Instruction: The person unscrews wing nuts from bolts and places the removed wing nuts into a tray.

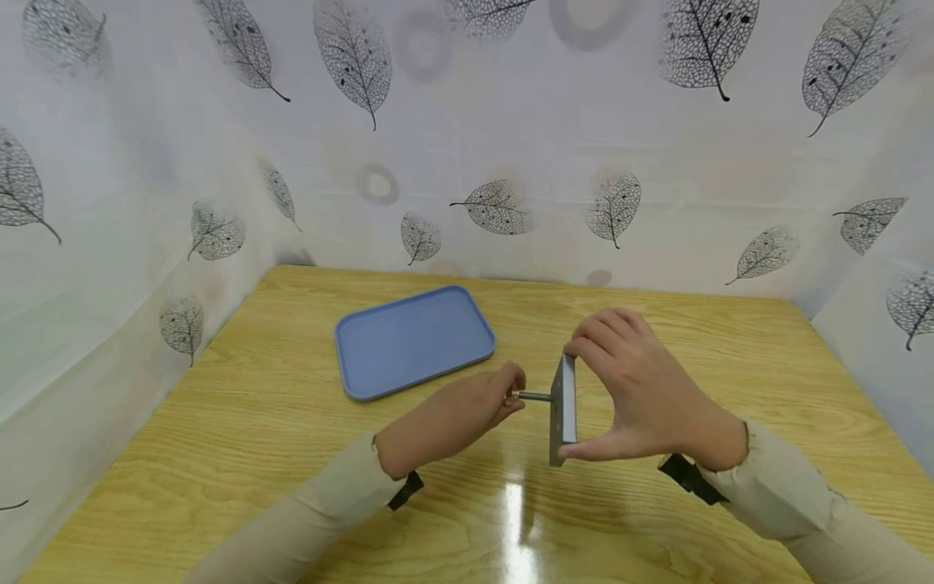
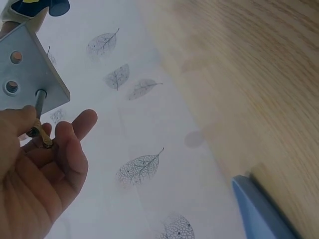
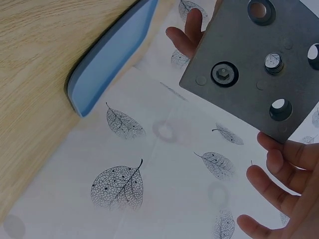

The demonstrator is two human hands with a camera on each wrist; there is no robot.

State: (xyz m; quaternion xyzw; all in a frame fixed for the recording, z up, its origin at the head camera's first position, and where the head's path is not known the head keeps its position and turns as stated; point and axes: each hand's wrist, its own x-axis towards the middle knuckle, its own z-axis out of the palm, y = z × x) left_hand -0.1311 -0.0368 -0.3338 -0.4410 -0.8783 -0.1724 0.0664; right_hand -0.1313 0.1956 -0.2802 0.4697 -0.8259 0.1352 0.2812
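Note:
My right hand (image 1: 638, 393) holds a square grey metal plate (image 1: 557, 418) on edge, thumb at the bottom and fingers at the top. Several round holes pierce the plate (image 3: 239, 40); a hex-socket bolt head (image 3: 223, 73) sits in one of them. From the plate's left face a threaded bolt shank (image 1: 536, 397) points toward my left hand (image 1: 463, 410). At the shank's end my left thumb and fingers pinch a small brass-coloured piece (image 2: 46, 141), shaped like a wing nut and partly hidden by the thumb. Plate and bolt are lifted off the table.
A shallow blue tray (image 1: 416, 341) lies on the wood-grain table (image 1: 241, 389), behind and left of my hands. A leaf-patterned white curtain (image 1: 452, 146) stands along the table's back and sides.

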